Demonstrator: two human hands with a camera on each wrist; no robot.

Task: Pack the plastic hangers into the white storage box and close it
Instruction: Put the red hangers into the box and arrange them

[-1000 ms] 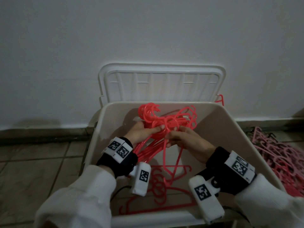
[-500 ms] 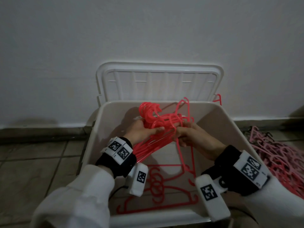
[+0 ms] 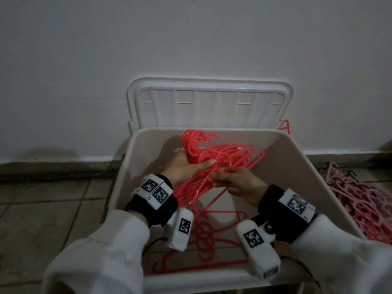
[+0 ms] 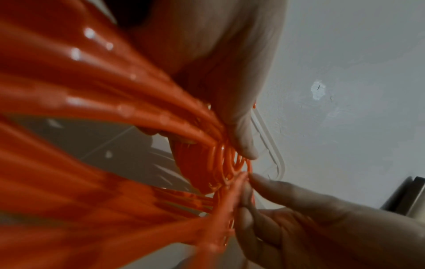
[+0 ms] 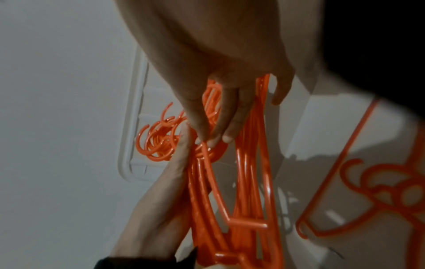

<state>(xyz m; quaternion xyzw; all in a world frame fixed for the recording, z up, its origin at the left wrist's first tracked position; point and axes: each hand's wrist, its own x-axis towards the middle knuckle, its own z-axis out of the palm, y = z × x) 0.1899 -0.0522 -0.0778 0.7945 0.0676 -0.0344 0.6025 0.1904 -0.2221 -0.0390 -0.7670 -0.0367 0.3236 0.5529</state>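
Note:
The white storage box point(image 3: 318, 181) stands open on the floor, and both hands are inside it. My left hand point(image 3: 201, 166) grips a bundle of red plastic hangers point(image 3: 229, 154) near the hooks, its thumb point(image 4: 241, 138) lying across the bundle point(image 4: 115, 109). Just to its right, my right hand point(image 3: 218, 178) pinches one strand of the same bundle, seen with its fingertips point(image 5: 226, 139) on a hanger point(image 5: 253, 182). Several more red hangers point(image 3: 207, 236) lie on the box bottom. The lid point(image 3: 210, 105) leans upright against the wall behind the box.
A pile of pink hangers point(image 3: 360, 198) lies on the tiled floor right of the box. One red hanger tip point(image 3: 286, 126) sticks up behind the box's back right corner. White wall point(image 3: 191, 39) stands close behind; bare tiles point(image 3: 53, 209) lie to the left.
My right hand drew out to the right along the bundle, then came back beside the left hand. The hanger ends now fan out to the right. The left hand kept its grip.

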